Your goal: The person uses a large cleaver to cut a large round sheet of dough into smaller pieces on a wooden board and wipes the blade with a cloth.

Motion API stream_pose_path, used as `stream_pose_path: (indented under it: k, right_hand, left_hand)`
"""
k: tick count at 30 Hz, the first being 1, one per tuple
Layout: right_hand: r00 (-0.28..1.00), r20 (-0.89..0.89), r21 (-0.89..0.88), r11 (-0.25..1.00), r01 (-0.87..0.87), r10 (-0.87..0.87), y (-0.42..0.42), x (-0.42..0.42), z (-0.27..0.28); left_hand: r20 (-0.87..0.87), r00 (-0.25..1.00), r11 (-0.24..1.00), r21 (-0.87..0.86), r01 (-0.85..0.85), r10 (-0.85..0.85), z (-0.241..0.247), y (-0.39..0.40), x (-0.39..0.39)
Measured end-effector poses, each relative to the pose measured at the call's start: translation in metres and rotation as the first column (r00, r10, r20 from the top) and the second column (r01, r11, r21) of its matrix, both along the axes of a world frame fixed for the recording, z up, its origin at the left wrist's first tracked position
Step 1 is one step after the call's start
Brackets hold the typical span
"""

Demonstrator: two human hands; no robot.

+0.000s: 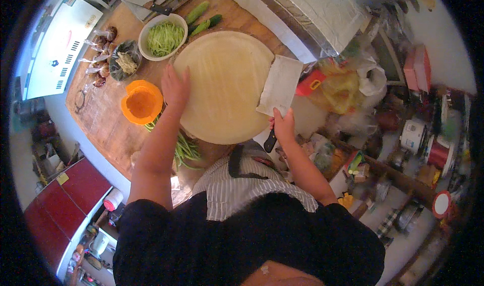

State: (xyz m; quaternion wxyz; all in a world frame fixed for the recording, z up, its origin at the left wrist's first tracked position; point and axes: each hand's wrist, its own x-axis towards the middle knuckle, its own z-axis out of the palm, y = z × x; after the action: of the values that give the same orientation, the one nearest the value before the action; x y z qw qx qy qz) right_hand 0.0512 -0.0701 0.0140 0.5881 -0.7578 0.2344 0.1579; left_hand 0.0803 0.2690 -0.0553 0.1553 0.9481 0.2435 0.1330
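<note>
My right hand grips the black handle of a cleaver. The broad blade lies along the right rim of a round wooden chopping board, whose bare face bears faint cut marks. At the board's left rim rests my left hand, holding nothing, thumb apart from the fingers. Left of that hand sits a hollowed orange pumpkin piece. Green beans lie partly hidden under my left forearm. Beyond the hand stands a white bowl of shredded green vegetable.
Whole cucumbers lie behind the board. A second knife is at the back of the wooden table. A dark plastic-lined bowl holds a beige lump, beside several small tied bags. A foil-covered surface borders the back right.
</note>
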Motion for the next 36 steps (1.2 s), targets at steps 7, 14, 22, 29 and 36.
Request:
stream_pose_path:
  k: [7,14,22,29,36]
  right_hand:
    - [0.999,0.025,0.057,0.998,0.020,-0.022,-0.003,-0.002,-0.009]
    - [0.994,0.014,-0.004,0.994,-0.111,0.111,-0.011,-0.016,-0.002]
    - [0.999,0.018,0.074,0.997,0.024,-0.026,0.009,-0.017,-0.012]
    - [0.999,0.032,0.046,0.999,0.020,-0.022,0.011,-0.005,-0.015]
    - [0.960,-0.121,-0.111,0.957,-0.267,0.254,0.017,0.006,0.006]
  left_hand:
    - [0.012,1.000,0.999,-0.036,-0.001,0.001,0.005,0.001,0.003]
    - [0.008,1.000,0.998,-0.055,-0.013,0.013,-0.002,0.008,0.004]
    - [-0.006,1.000,0.996,-0.082,-0.021,0.021,0.004,0.005,0.004]
    - [0.028,0.999,0.998,-0.053,-0.031,0.033,0.000,0.003,0.002]
    - [0.003,1.000,0.998,-0.059,-0.015,0.015,0.000,0.007,0.004]
